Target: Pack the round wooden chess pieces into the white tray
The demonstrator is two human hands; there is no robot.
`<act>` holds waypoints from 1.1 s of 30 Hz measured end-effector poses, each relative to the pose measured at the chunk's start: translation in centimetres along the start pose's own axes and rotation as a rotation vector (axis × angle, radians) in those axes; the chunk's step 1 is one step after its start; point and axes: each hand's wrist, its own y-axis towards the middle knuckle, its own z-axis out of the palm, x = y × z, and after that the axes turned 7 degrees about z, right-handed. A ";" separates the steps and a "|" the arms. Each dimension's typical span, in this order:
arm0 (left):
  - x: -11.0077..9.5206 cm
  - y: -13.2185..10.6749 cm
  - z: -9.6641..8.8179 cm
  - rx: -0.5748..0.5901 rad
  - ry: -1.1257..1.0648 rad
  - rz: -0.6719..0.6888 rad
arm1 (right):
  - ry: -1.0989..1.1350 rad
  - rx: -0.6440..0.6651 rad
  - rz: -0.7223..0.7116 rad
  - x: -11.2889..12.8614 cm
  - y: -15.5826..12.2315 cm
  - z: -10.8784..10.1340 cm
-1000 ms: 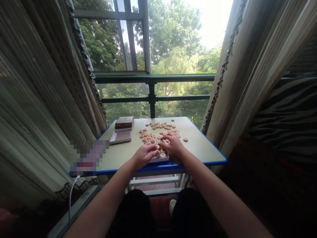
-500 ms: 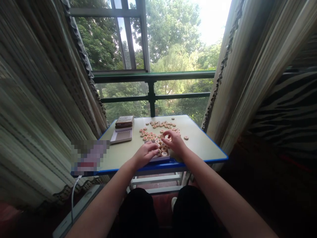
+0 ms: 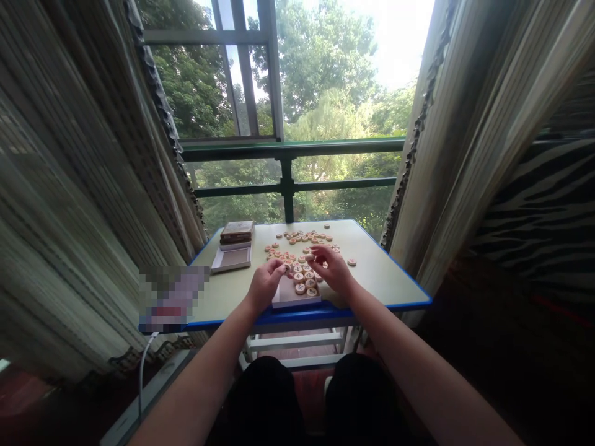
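My left hand (image 3: 268,285) is closed in a pinch on a round Chinese chess piece (image 3: 287,269) above the left side of a shallow box (image 3: 286,296). Over the box's far right corner, my right hand (image 3: 333,270) pinches another pale Chinese chess piece (image 3: 310,257) between thumb and fingers. Several wooden chess pieces (image 3: 300,288) with dark characters lie in rows in the right part of the box, while bare floor shows at its left. Beyond both hands, many loose chess pieces (image 3: 304,237) are scattered on the table; my fingers hide some of them.
The blue-edged table (image 3: 381,282) stands by a window with a green railing (image 3: 344,147). At its left lie an open box part (image 3: 232,260) and a stack of flat boxes (image 3: 237,230). A blurred object (image 3: 174,297) with a white cable (image 3: 141,371) sits at the left corner.
My left hand has lifted back from the pieces in the box, uncovering the left floor, and now holds a piece. My right hand stays near the far corner with its piece. The view shifted slightly.
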 end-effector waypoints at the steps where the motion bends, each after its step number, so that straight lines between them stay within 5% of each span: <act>1: 0.2 0.2 0.0 -0.048 0.002 -0.021 | -0.014 0.015 -0.020 0.0 0.0 -0.1; 8: 1.9 0.6 0.1 -0.153 0.010 -0.047 | -0.006 0.044 -0.074 0.2 -0.1 -0.2; 17: 0.5 0.0 0.3 0.025 0.283 0.164 | -0.130 0.075 -0.191 0.0 -0.5 0.0; 22: 0.3 0.1 0.2 0.009 0.379 0.167 | -0.097 0.047 -0.249 0.1 -0.5 -0.2; 33: 0.4 0.2 0.2 0.120 0.353 0.294 | -0.101 0.090 -0.293 1.1 -0.8 -0.2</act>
